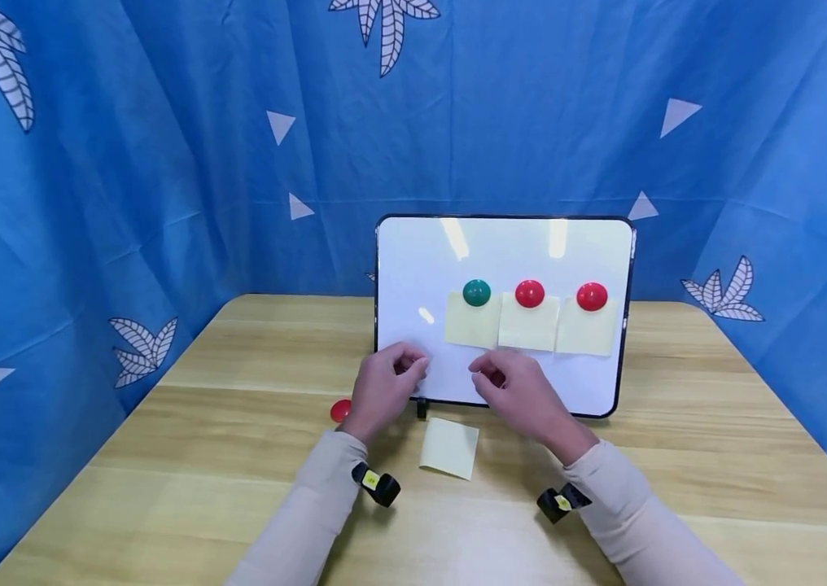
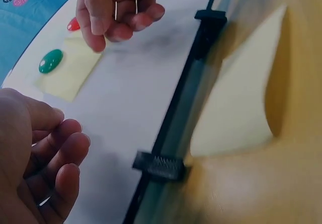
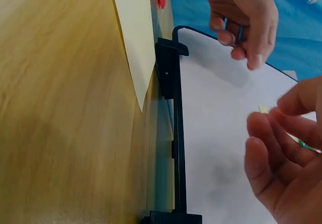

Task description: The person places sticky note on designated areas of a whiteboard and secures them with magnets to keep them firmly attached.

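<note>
A small whiteboard [image 1: 413, 268] with a black frame stands upright on the table. Three pale yellow sticky notes hang on its right half: the left one [image 1: 468, 325] under a green round magnet [image 1: 476, 293], the other two under red magnets [image 1: 530, 294]. Before the board's lower left part is my left hand [image 1: 391, 378], fingers loosely bent, nothing between them. My right hand [image 1: 516, 387] is just below the pinned notes, likewise bent loosely and holding nothing. On the table between my forearms lies a loose sticky note [image 1: 450, 448], its edge curling up in the left wrist view.
Another red magnet [image 1: 340, 410] lies on the table left of the board, partly behind my left wrist. Black clip feet [image 2: 160, 166] hold the board's lower edge. A blue patterned curtain [image 1: 201, 146] surrounds the wooden table [image 1: 186, 456].
</note>
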`<state>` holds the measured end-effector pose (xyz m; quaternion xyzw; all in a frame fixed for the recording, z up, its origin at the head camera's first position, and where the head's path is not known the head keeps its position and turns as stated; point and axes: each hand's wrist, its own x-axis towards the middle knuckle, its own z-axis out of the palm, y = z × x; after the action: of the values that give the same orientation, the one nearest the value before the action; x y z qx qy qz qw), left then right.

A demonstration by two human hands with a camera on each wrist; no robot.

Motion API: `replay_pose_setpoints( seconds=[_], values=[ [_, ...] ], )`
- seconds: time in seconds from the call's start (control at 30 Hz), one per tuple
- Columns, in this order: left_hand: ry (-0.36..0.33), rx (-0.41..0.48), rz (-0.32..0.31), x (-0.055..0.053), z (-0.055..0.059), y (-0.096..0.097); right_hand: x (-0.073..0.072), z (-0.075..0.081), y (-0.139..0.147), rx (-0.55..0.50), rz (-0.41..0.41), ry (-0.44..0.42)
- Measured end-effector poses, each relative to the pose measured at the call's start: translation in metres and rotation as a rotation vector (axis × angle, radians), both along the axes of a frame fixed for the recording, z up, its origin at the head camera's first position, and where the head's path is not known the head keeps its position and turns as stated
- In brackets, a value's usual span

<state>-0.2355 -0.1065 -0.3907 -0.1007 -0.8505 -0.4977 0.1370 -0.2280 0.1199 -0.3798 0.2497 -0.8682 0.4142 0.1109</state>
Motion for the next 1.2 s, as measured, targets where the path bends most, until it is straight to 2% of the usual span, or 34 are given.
replay_pose_setpoints(
  seconds=[0.17,0.4,0.6,0.93,1.2],
  values=[
    [0.022,0.017,0.021,0.002,-0.004,-0.011,0.0,0.002,-0.004,0.064,0.068,-0.074],
    [0.02,0.027,-0.004,0.004,-0.008,-0.014,0.002,0.0,-0.008,0.152,0.047,-0.146],
    [0.021,0.031,-0.016,0.009,-0.008,-0.02,0.003,-0.004,-0.008,0.247,0.102,-0.198],
    [-0.082,0.029,-0.029,0.015,-0.008,-0.047,0.005,-0.01,-0.003,0.331,0.208,-0.281],
    [-0.184,-0.009,-0.019,0.016,-0.002,-0.067,0.005,-0.013,-0.004,0.378,0.217,-0.273]
  ],
)
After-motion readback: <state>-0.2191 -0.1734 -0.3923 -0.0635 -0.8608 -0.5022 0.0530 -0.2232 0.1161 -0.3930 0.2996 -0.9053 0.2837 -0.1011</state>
